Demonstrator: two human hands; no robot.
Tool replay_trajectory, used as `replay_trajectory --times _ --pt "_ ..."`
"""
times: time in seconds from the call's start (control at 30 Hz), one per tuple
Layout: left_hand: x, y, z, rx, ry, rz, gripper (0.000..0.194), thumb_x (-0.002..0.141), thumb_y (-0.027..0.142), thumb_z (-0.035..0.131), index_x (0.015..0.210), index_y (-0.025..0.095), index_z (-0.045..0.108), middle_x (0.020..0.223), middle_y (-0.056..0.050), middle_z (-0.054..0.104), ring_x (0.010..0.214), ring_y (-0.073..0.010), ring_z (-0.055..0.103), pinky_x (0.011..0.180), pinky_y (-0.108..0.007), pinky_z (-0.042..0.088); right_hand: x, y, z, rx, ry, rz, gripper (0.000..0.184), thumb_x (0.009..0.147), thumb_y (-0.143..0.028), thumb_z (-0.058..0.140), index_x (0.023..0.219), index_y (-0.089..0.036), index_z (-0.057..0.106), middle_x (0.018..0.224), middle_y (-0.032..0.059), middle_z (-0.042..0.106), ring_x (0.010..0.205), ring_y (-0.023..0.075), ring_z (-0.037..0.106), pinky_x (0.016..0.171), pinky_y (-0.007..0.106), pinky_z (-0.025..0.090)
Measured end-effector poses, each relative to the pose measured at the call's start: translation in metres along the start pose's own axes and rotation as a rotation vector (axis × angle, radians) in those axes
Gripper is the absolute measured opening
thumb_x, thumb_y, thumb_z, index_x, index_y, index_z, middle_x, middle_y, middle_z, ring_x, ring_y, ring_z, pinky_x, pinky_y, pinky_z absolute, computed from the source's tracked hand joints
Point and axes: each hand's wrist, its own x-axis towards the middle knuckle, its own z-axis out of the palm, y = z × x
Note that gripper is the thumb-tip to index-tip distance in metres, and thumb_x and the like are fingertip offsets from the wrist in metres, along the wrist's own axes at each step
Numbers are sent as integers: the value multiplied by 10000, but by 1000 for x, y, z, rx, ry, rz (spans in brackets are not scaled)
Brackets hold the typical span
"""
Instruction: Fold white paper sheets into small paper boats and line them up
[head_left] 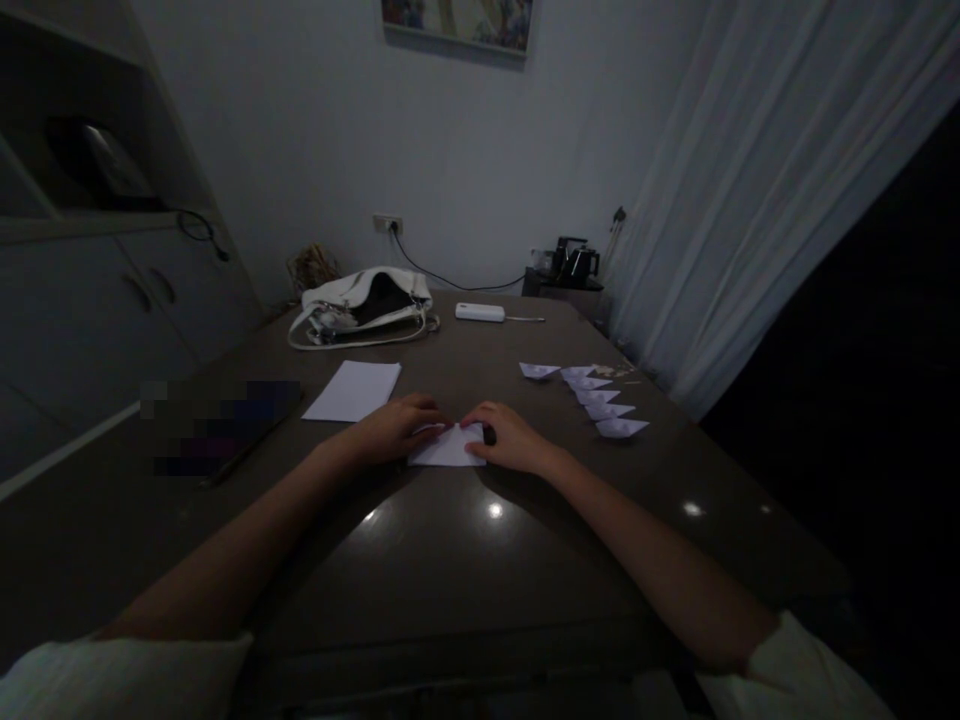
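Dim feed on my end, low contrast. I get small glare spots [495,510] on the dark glossy table [450,585]; can't ID the lamps. White folded paper [448,452] & paper stack [356,390] read brightest. Far R past the curtain [675,220] is near-black; L cabinets [90,310] v. murky. Soft shadows nr L hand [394,430] & R hand [514,440]. Wide-angle stretch at edges, fine detail soft, pixelated patch [232,425] on L.

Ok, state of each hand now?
Left hand: curved, touching the white paper; grip unclear.
Right hand: curved, touching the paper's right side; grip unclear.
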Motion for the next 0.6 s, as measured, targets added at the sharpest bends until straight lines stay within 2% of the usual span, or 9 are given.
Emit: replay_trajectory --times 0.6 --pt "0 -7 5 27 14 -36 337 898 347 438 1157 225 615 1071 -103 549 1007 -243 494 890 -366 397 0 1 2 35 4 -9 313 719 -173 688 1026 -160 634 1059 90 595 997 189 538 886 351 393"
